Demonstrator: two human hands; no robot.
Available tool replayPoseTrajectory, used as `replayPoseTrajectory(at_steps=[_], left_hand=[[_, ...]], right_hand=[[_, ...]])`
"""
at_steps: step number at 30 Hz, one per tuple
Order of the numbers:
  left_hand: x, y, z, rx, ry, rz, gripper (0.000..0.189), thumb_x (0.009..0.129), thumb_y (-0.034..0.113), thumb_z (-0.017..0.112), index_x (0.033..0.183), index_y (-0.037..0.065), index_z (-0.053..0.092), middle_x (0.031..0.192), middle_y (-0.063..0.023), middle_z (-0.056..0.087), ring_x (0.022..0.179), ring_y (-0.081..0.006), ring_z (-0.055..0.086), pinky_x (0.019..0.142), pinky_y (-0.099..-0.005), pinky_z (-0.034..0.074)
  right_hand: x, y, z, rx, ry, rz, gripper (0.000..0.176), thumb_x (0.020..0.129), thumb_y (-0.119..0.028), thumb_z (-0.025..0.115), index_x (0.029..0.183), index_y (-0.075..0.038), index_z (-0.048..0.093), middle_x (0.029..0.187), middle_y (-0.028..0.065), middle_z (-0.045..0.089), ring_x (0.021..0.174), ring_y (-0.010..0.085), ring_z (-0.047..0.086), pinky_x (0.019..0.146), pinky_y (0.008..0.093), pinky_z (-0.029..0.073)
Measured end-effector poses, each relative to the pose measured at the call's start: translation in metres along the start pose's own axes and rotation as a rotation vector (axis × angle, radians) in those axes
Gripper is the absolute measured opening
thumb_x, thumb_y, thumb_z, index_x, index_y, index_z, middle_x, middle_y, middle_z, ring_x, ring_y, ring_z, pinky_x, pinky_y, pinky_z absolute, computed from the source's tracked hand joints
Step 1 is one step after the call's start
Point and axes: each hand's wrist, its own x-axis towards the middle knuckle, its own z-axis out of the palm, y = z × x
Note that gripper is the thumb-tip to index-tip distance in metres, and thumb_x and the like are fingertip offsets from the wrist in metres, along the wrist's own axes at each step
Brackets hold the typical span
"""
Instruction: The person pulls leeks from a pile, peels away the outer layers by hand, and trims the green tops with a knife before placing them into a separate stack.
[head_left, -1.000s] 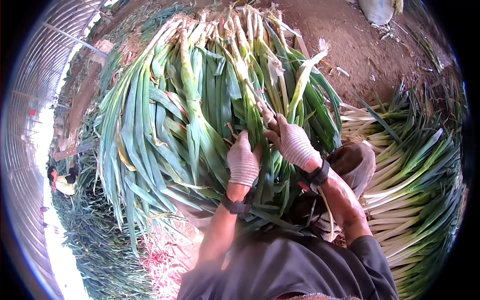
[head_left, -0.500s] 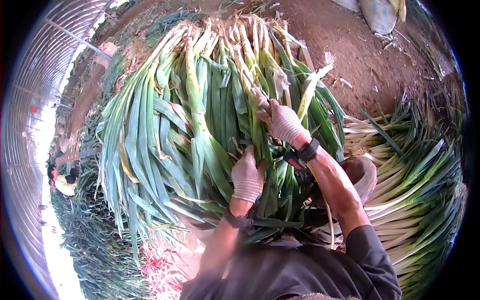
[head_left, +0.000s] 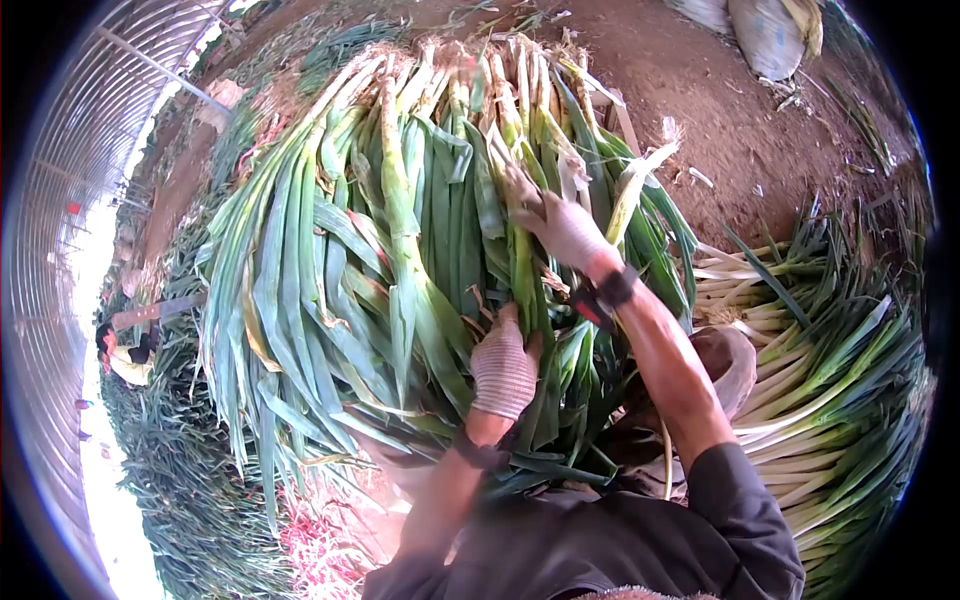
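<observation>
Leek (head_left: 522, 262) in hand: it lies near the middle of the view, on top of a broad heap, its root end up towards twelve o'clock and its leaves down towards six. The left hand (head_left: 503, 373), in a ribbed glove, is closed on it low down, the leafy green passing between thumb and fingers, presumably to steady it. The right hand (head_left: 568, 230), gloved too, is at about one o'clock of the left, its fingers reaching over the upper stalk; they are blurred, so whether they pinch it or only press on it I cannot tell. The two hands are apart along the stalk, which probably keeps it taut between them.

Around it, the heap of leeks (head_left: 395, 190) fans out, roots together at twelve, leaves spilling towards eight and six; laid this way, the stalks seem to sit within easy reach. A wooden piece (head_left: 626, 126) shows at the heap's one o'clock edge, perhaps part of a support. There is a dark band on each wrist, and a red-and-black item (head_left: 592, 308) just beside the right one.

Farther out, at four o'clock, leeks with pale bare shanks (head_left: 800, 420) are stacked side by side, shanks inward, likely for tidiness. Pink strands (head_left: 320, 550) lie at seven, loose greens (head_left: 180, 470) at eight, another person (head_left: 130, 366) at nine, and filled sacks (head_left: 768, 42) on bare soil (head_left: 700, 90) at one.
</observation>
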Motion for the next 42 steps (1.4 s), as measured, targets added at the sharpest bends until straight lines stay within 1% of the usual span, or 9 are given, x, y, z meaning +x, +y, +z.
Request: replayPoseTrajectory(at_steps=[3, 8, 11, 16, 21, 25, 31, 37, 42], left_hand=[[-0.004, 0.003, 0.005, 0.056, 0.0, 0.046, 0.045, 0.085, 0.014, 0.07, 0.124, 0.0, 0.053, 0.096, -0.0251, 0.068, 0.086, -0.0434, 0.067, 0.074, -0.049, 0.054], [-0.019, 0.015, 0.008, 0.16, -0.24, 0.122, 0.046, 0.082, 0.016, 0.074, 0.12, 0.002, 0.055, 0.098, -0.0226, 0.067, 0.085, -0.0412, 0.068, 0.075, -0.0489, 0.055], [-0.017, 0.02, -0.029, 0.135, -0.224, 0.215, 0.046, 0.079, 0.019, 0.077, 0.118, 0.003, 0.058, 0.104, -0.0208, 0.067, 0.09, -0.0374, 0.068, 0.08, -0.0469, 0.056], [0.045, -0.02, -0.104, 0.631, 0.327, 0.014, 0.056, 0.08, 0.036, 0.079, 0.123, 0.007, 0.059, 0.114, -0.0128, 0.059, 0.106, -0.0311, 0.06, 0.082, -0.0451, 0.052], [0.081, -0.055, -0.084, 0.749, 0.221, -0.114, 0.071, 0.074, 0.038, 0.084, 0.122, 0.002, 0.046, 0.113, -0.021, 0.06, 0.105, -0.0358, 0.061, 0.082, -0.0463, 0.054], [0.111, -0.062, -0.075, 0.585, 0.178, -0.281, 0.07, 0.077, 0.032, 0.081, 0.124, -0.003, 0.042, 0.097, -0.0263, 0.069, 0.091, -0.0374, 0.071, 0.081, -0.0453, 0.057], [0.072, -0.046, -0.072, -0.228, 0.043, -0.042, 0.053, 0.078, 0.035, 0.082, 0.108, 0.0, 0.057, 0.097, -0.0265, 0.07, 0.093, -0.0418, 0.069, 0.082, -0.0447, 0.054], [-0.005, -0.043, -0.011, -0.699, -0.045, -0.061, 0.048, 0.087, 0.029, 0.078, 0.114, -0.005, 0.057, 0.096, -0.0135, 0.069, 0.088, -0.016, 0.062, 0.079, -0.0353, 0.052], [-0.012, -0.039, -0.022, -0.765, -0.066, -0.134, 0.037, 0.09, 0.019, 0.074, 0.115, -0.003, 0.059, 0.098, -0.0106, 0.069, 0.087, -0.0135, 0.061, 0.079, -0.0312, 0.052]], right_hand=[[-0.06, 0.0, -0.004, 0.105, 0.041, -0.055, 0.046, 0.098, -0.037, 0.06, 0.119, 0.004, 0.057, 0.099, 0.032, 0.066, 0.098, 0.0491, 0.062, 0.083, 0.051, 0.05], [-0.13, 0.001, -0.026, 0.357, -0.095, 0.129, 0.034, 0.099, -0.018, 0.06, 0.125, 0.005, 0.056, 0.09, 0.0183, 0.066, 0.084, 0.0155, 0.059, 0.08, 0.0346, 0.05], [-0.138, -0.005, -0.039, 0.317, -0.07, 0.2, 0.046, 0.1, -0.016, 0.06, 0.142, 0.002, 0.048, 0.1, 0.0173, 0.068, 0.089, 0.0136, 0.058, 0.084, 0.0316, 0.05], [-0.16, -0.046, -0.02, 0.319, -0.296, -0.098, 0.057, 0.098, -0.021, 0.063, 0.141, 0.007, 0.04, 0.113, 0.0321, 0.064, 0.104, 0.0382, 0.069, 0.086, 0.0414, 0.055], [-0.157, -0.064, 0.004, 0.275, -0.252, -0.097, 0.066, 0.097, -0.036, 0.064, 0.138, 0.011, 0.041, 0.094, 0.0334, 0.065, 0.095, 0.047, 0.067, 0.079, 0.0454, 0.054], [-0.169, -0.063, -0.004, 0.409, -0.229, 0.039, 0.056, 0.097, -0.03, 0.064, 0.137, 0.006, 0.045, 0.094, 0.0328, 0.064, 0.093, 0.0471, 0.066, 0.078, 0.0425, 0.053], [-0.204, -0.063, -0.026, 0.416, -0.197, 0.027, 0.059, 0.095, -0.03, 0.066, 0.139, 0.003, 0.044, 0.096, 0.0334, 0.062, 0.1, 0.0516, 0.062, 0.079, 0.0445, 0.052], [-0.245, -0.048, -0.03, 0.23, -0.293, 0.138, 0.064, 0.094, -0.031, 0.068, 0.14, 0.003, 0.041, 0.098, 0.0338, 0.063, 0.1, 0.0521, 0.061, 0.078, 0.0485, 0.052], [-0.251, -0.05, -0.023, 0.169, -0.285, 0.078, 0.061, 0.093, -0.029, 0.067, 0.138, 0.003, 0.041, 0.095, 0.0325, 0.064, 0.095, 0.0511, 0.063, 0.076, 0.0505, 0.052]])
